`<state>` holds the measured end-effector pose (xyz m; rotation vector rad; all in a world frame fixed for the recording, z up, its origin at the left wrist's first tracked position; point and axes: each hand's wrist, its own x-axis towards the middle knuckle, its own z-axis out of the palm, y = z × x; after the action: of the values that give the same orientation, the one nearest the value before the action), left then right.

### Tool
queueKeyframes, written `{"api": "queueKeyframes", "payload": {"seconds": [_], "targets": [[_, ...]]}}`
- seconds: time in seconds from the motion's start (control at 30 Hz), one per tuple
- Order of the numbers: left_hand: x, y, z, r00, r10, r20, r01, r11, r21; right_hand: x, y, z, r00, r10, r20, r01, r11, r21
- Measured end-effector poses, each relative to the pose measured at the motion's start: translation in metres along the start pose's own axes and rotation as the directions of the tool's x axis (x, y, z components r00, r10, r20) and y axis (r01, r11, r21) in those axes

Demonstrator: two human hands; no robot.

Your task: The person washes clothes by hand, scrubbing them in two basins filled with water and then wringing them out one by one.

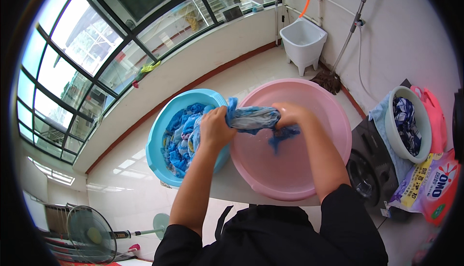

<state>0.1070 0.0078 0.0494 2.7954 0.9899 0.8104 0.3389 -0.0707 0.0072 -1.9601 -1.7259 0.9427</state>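
Note:
Both my hands grip a wet blue and grey-white cloth [255,117], stretched and bunched between them above the pink plastic basin [290,179]. My left hand [217,126] is closed on its left end, by the rims where the two basins meet. My right hand [290,114] holds the other end over the pink basin, and a dark blue part of the cloth hangs below it towards the water. On the left, the light blue plastic basin [154,157] holds a heap of blue patterned fabric [183,139], partly hidden behind my left hand and forearm.
Under the basins is a pale tabletop [232,186]. At right, a dark washing machine [366,139] bears a grey-green basin [427,139] of dark cloth and an OMO detergent bag [427,186]. A white mop tub [302,45] and mop [328,81] stand beyond; a fan [92,233] is lower left.

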Motion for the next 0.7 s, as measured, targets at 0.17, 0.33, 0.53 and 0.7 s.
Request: {"api": "queueKeyframes", "payload": {"seconds": [0.17,0.33,0.53,0.7], "targets": [[-0.013,-0.036,0.005,0.999,-0.035,0.013,0.034,0.998,0.053,0.004,-0.004,0.015,0.999,-0.031,0.033,0.035,0.994,-0.107],[-0.031,-0.049,0.030,0.983,-0.165,0.076,0.163,0.986,0.036,0.003,0.015,0.025,0.979,0.198,0.052,-0.163,0.906,-0.392],[-0.035,-0.046,0.031,0.990,-0.135,0.046,0.136,0.991,-0.018,0.046,0.032,0.090,0.930,0.209,0.304,-0.069,0.908,-0.413],[-0.025,-0.004,0.009,0.970,-0.026,0.241,0.018,0.999,0.036,0.078,0.055,0.106,0.947,0.146,0.288,-0.066,0.961,-0.269]]}}
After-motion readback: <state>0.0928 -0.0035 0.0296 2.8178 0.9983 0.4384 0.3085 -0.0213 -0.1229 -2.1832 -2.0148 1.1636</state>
